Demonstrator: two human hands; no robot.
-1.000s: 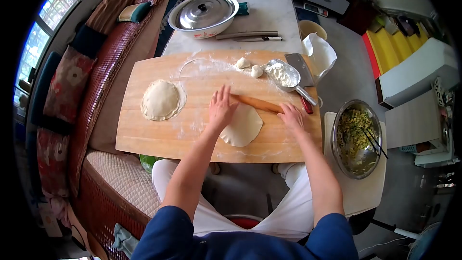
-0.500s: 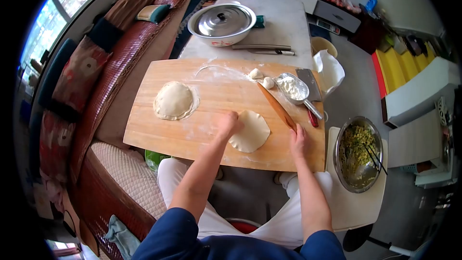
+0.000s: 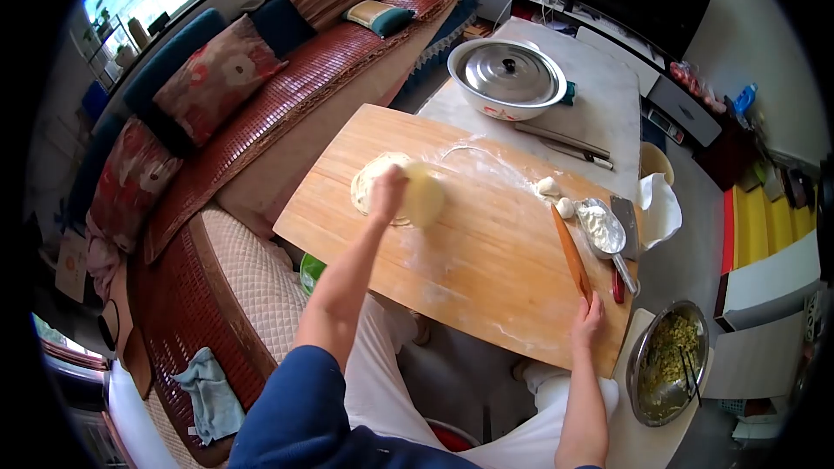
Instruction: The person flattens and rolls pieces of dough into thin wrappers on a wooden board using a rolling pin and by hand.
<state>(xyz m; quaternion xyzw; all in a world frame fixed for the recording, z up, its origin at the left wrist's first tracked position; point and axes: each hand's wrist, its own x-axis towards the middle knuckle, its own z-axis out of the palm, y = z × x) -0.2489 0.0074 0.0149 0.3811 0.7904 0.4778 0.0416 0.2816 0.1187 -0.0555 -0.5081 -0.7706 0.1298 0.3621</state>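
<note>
My left hand point(image 3: 387, 195) is closed on the edge of a thin dough round point(image 3: 425, 195), which is blurred by motion and lifted off the board. Just beneath and beside that hand lies a pile of flat dough rounds point(image 3: 362, 182), partly covered by it. On the right, my right hand point(image 3: 589, 320) grips the near end of a tapered wooden rolling pin point(image 3: 569, 245), whose far end points toward small dough lumps point(image 3: 548, 186). Next to the pin rests a metal scoop of flour point(image 3: 603, 227). All of this is on a floured wooden board point(image 3: 486, 278).
Beyond the scoop lie a cleaver point(image 3: 625, 219) and a red-handled tool point(image 3: 618, 286). A lidded basin point(image 3: 508, 75) and a knife point(image 3: 578, 153) occupy the table behind. At right stands a steel bowl of chopped filling point(image 3: 641, 373) with chopsticks. A sofa point(image 3: 287, 113) runs along the left.
My left hand has picked the dough round up from the middle of the board and carried it left to the pile. My right hand still holds the rolling pin. The view has turned left.
</note>
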